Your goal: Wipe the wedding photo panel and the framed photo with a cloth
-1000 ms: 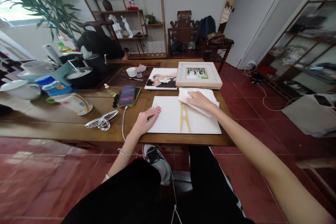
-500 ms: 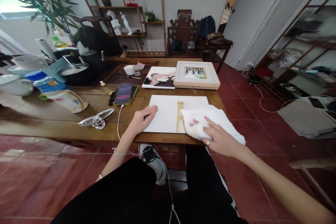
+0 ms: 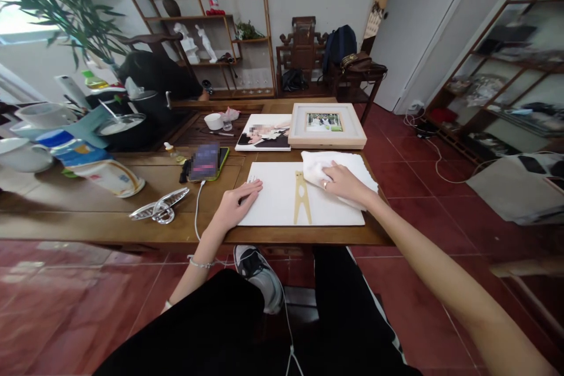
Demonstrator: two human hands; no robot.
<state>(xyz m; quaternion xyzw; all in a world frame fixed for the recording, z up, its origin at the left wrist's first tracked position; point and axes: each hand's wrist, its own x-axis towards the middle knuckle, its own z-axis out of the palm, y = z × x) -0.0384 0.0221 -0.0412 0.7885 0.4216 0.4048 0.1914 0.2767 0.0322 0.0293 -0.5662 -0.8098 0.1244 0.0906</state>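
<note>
A white board (image 3: 273, 200) lies flat at the table's front edge, with a tan A-shaped figure (image 3: 302, 197) in its middle. My left hand (image 3: 238, 202) rests on the board's left side, fingers stretched out flat. In my right hand (image 3: 346, 183) is a white cloth (image 3: 315, 165), pressed onto the upper right of the board. The cloth covers that corner and hangs toward the right edge. Its fluffy folds partly hide my right fingers.
Behind the board lie a framed photo (image 3: 359, 129) and a picture panel (image 3: 264, 141). To the left are a phone (image 3: 205, 161) on a cable, a clear hair claw (image 3: 161, 207), a blue-capped bottle (image 3: 101, 170) and a black pot (image 3: 126, 138).
My right hand has pushed the cloth away from me, from the board's lower right to its upper right. More of the tan figure shows. My left hand stays in place.
</note>
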